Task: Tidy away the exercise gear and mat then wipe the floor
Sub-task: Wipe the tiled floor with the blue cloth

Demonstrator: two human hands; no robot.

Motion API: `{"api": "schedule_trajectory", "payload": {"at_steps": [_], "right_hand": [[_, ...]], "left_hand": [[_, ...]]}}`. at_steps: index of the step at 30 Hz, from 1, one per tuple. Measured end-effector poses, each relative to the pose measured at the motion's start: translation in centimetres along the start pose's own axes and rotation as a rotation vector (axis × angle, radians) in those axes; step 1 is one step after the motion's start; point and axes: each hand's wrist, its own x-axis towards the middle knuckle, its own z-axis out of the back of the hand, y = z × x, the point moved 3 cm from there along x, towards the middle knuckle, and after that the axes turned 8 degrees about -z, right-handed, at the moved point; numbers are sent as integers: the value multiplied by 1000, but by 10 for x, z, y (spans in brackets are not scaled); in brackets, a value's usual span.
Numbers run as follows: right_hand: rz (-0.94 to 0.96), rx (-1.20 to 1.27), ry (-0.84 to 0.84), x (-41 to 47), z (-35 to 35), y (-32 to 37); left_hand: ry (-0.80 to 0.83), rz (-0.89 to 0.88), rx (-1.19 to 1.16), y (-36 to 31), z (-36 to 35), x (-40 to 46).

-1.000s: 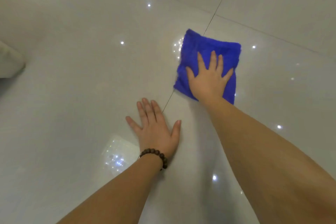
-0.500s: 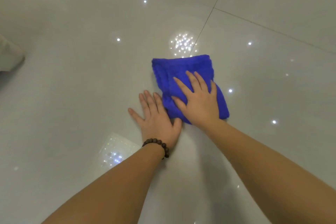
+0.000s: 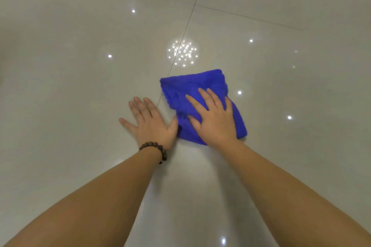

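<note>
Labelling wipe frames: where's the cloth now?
Head view, right of centre: cloth flat on the floor under the right hand, beside the left hand.

Blue cloth (image 3: 192,86); glossy pale-grey floor (image 3: 80,86)

Glossy tiled floor (image 3: 80,86) (mirror-like); fluffy cloth (image 3: 192,86)

Even, soft overhead light is reflected by the glossy floor (image 3: 80,106) as scattered pinpoint glints, with a cluster of sparkles above centre. Faint shadows are cast below the forearms. Wide-angle bending is seen at the edges.
</note>
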Motion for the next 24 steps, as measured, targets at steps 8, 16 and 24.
{"api": "schedule_trajectory", "payload": {"at_steps": [8,16,24], "right_hand": [[-1125,146,-114,-84,27,-171],[-418,12,45,-136,16,-93],[-1048,96,113,-292,35,-209]], "left_hand": [[14,6,54,1,-3,1],[52,-163,36,-55,8,-49],[145,-559,-45,-187,-59,-204]]}}
